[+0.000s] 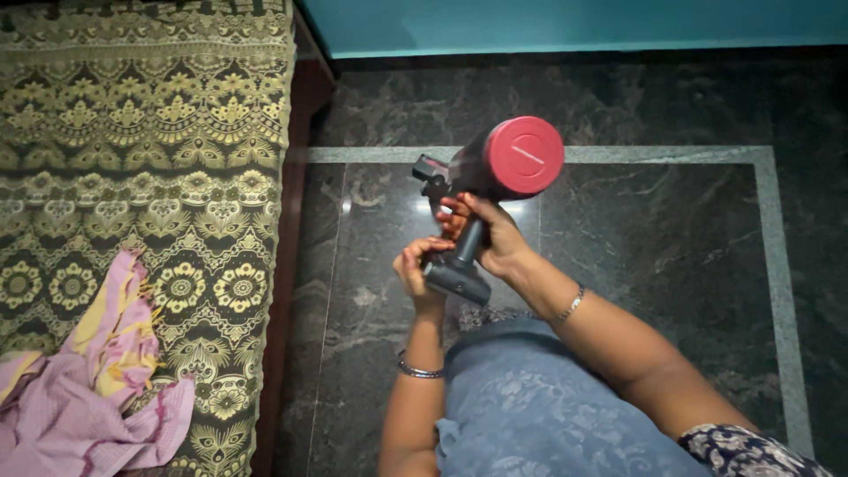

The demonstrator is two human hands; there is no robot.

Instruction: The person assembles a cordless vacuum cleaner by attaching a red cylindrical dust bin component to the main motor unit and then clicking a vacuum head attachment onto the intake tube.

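A handheld vacuum cleaner [508, 159] with a red round end cap and a dark grey handle is held up over the dark stone floor. My right hand [495, 234] is wrapped around its handle. My left hand [417, 269] touches the bottom of the handle, next to the grey base block [457, 281]. Each wrist wears a metal bangle.
A bed with an olive and gold patterned cover [141, 177] fills the left side, with a pink and yellow cloth [79, 389] bunched on its near corner. The dark marble floor [662, 247] has a pale inlaid border. A teal wall [574, 22] runs along the top.
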